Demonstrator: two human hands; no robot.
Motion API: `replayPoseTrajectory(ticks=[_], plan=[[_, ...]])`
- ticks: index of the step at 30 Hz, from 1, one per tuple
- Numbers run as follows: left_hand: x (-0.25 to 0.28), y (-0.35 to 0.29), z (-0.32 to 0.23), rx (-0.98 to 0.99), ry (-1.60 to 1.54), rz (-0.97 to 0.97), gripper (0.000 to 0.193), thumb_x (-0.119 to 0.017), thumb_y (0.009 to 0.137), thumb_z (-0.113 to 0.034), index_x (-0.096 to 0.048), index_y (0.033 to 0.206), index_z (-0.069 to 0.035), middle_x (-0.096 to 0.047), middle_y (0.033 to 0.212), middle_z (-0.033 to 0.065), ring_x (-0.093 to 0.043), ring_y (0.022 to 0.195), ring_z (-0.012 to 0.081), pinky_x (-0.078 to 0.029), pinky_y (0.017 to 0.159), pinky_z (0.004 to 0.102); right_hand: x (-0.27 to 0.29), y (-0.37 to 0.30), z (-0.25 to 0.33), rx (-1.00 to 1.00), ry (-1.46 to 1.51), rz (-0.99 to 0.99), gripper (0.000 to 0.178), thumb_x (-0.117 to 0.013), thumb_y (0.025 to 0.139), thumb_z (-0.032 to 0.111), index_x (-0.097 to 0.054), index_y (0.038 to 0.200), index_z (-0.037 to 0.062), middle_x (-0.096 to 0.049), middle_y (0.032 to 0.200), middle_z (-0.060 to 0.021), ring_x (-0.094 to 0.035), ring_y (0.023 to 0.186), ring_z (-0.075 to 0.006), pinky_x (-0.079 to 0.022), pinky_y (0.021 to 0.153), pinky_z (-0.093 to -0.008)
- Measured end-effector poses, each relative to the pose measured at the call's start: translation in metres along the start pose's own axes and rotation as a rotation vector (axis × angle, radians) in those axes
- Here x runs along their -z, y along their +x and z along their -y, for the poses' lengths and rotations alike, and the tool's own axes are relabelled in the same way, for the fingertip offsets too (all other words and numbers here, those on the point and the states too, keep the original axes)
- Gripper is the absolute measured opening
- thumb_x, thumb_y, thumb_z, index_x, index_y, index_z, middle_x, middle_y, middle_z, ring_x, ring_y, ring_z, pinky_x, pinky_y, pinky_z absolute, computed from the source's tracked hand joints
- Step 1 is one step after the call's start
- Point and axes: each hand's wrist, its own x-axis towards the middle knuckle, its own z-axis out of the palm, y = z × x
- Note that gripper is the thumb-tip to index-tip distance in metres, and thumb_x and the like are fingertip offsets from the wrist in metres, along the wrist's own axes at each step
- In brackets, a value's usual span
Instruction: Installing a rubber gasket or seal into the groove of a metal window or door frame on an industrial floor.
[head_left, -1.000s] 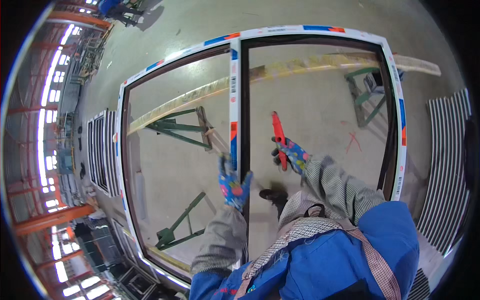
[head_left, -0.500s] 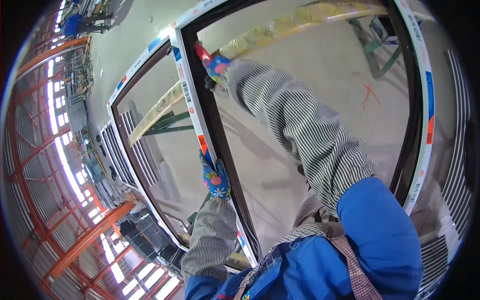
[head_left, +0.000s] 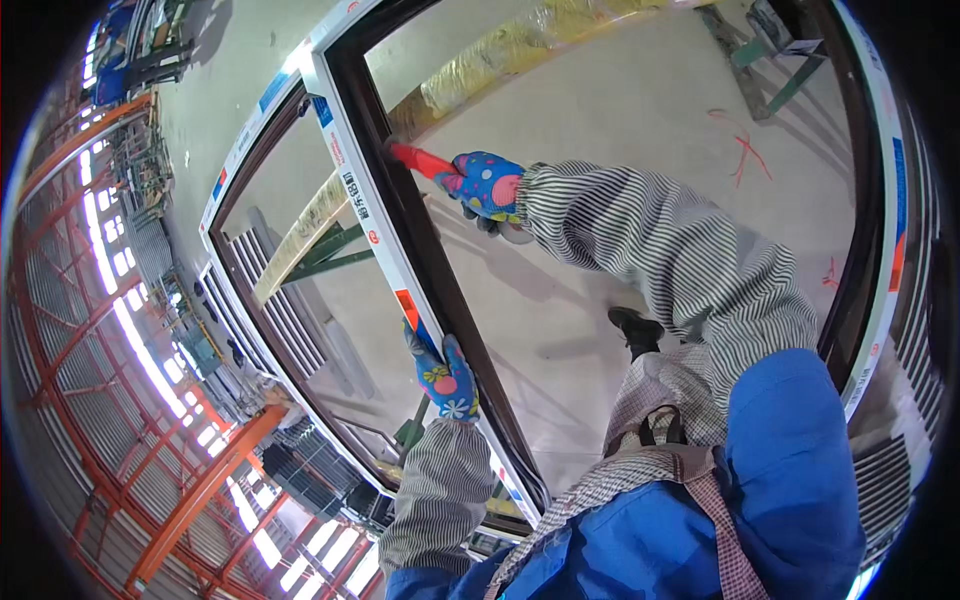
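A large window frame (head_left: 347, 175) with a white film-covered face and dark inner edges lies in front of me. My left hand (head_left: 443, 378), in a blue flowered glove, grips the frame's middle bar near its lower part, thumb and fingers on either side. My right hand (head_left: 490, 187), in a patterned glove, is closed round a slim red tool (head_left: 420, 161). The tool's far end meets the dark inner edge of the same bar, higher up. Its tip is too blurred to make out.
A film-wrapped yellowish beam (head_left: 510, 55) on a green stand (head_left: 790, 85) crosses beneath the frame. Another padded beam (head_left: 310, 235) supports the left pane opening. Striped metal profiles lie at the right. Stacked materials and orange steelwork (head_left: 205, 500) stand left; a person (head_left: 110, 85) is at far upper left.
My right hand with the red tool has come down along the bar toward me and to the right. My left hand keeps its grip on the bar. The view has shifted slightly.
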Motion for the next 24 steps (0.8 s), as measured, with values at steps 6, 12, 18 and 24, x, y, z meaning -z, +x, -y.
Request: replayPoseTrajectory(ticks=[6, 12, 18, 24], plan=[[-0.009, 0.011, -0.008, 0.022, -0.073, 0.064, 0.054, -0.047, 0.089, -0.005, -0.025, 0.138, 0.001, -0.042, 0.133, 0.0139, -0.044, 0.117, 0.0218, -0.033, 0.098, 0.0300, 0.016, 0.094, -0.021, 0.267, -0.047, -0.303, 0.037, -0.047, 0.089, 0.040, -0.057, 0.082, 0.0053, -0.059, 0.073, -0.0101, -0.060, 0.054, -0.0191, -0.044, 0.041, -0.0371], [-0.005, 0.006, 0.003, -0.047, 0.019, 0.008, 0.053, -0.047, 0.090, -0.008, -0.025, 0.137, 0.003, -0.044, 0.129, 0.0166, -0.046, 0.113, 0.0226, -0.034, 0.095, 0.0302, -0.001, 0.078, 0.035, 0.011, 0.469, -0.111, 0.031, -0.050, 0.088, 0.035, -0.060, 0.087, 0.0061, -0.059, 0.070, -0.0096, -0.060, 0.058, -0.0225, -0.046, 0.049, -0.0375], [-0.010, 0.010, -0.006, -0.008, 0.086, -0.006, 0.054, -0.049, 0.089, -0.010, -0.027, 0.136, 0.004, -0.053, 0.119, 0.0164, -0.056, 0.099, 0.0236, -0.042, 0.086, 0.0301, -0.177, -0.011, -0.119, -0.080, -0.110, -0.254, 0.031, -0.052, 0.085, 0.037, -0.061, 0.081, 0.0079, -0.058, 0.058, -0.0085, -0.056, 0.046, -0.0249, -0.040, 0.043, -0.0409], [-0.003, 0.006, 0.007, -0.148, 0.208, 0.023, 0.050, -0.048, 0.090, -0.010, -0.028, 0.134, 0.004, -0.051, 0.122, 0.0181, -0.053, 0.105, 0.0256, -0.039, 0.091, 0.0316, -0.119, -0.131, -0.114, 0.032, -0.084, 0.027, 0.029, -0.049, 0.088, 0.035, -0.055, 0.088, 0.0068, -0.058, 0.070, -0.0163, -0.058, 0.063, -0.0367, -0.045, 0.057, -0.0463]])
